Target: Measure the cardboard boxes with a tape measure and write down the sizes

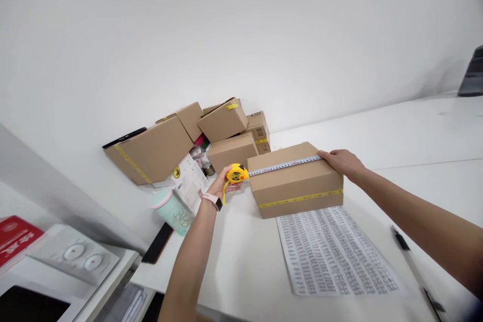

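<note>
A brown cardboard box [298, 183] with a yellow tape band stands on the white table [396, 131]. My left hand [222, 183] grips a yellow tape measure [236, 173] at the box's left end. Its white blade [285, 165] runs across the box top. My right hand [341, 160] presses the blade's end down at the box's right top edge, fingers closed on it.
A pile of several cardboard boxes [188, 138] leans against the wall behind. A pastel cup [171, 209], a black phone [157, 242] and a printed sheet [332, 251] lie near. A pen [413, 266] lies at right. White devices [75, 256] sit at lower left.
</note>
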The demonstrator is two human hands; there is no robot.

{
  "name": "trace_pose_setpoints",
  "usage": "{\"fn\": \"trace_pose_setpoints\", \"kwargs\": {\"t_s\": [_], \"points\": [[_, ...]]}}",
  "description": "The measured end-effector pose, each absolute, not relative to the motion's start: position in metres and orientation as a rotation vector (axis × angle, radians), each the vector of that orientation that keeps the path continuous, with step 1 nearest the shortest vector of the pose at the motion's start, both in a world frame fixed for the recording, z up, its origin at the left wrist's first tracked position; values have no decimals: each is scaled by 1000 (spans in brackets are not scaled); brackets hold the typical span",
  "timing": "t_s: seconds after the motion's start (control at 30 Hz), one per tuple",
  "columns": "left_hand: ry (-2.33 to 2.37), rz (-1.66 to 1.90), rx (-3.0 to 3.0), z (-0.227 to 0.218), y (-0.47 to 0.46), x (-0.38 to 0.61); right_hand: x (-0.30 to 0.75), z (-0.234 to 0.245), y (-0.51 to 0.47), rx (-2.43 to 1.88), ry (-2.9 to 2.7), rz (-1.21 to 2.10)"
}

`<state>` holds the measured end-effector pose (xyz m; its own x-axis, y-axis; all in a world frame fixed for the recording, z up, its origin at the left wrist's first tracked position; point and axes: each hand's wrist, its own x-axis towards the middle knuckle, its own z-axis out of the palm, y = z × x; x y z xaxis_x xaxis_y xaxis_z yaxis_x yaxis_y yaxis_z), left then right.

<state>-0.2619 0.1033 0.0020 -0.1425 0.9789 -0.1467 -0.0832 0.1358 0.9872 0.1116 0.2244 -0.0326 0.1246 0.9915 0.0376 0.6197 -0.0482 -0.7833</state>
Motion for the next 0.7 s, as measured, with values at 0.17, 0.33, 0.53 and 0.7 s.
{"fn": "trace_pose_setpoints", "kwargs": {"t_s": [0.17, 0.33, 0.53, 0.7], "points": [[1330, 1295, 1052, 19, 96, -252, 112, -18, 217, -1816, -1528, 690], [1197, 1157, 1238, 45, 48, -222, 126, 14, 215, -1587, -1523, 770], [779, 802, 1223, -3, -23, -136, 113, 46, 212, -1231, -1663, 986], [736, 1145, 935, -51, -30, -64, 78, 34, 211, -1229, -1805, 1000]]}}
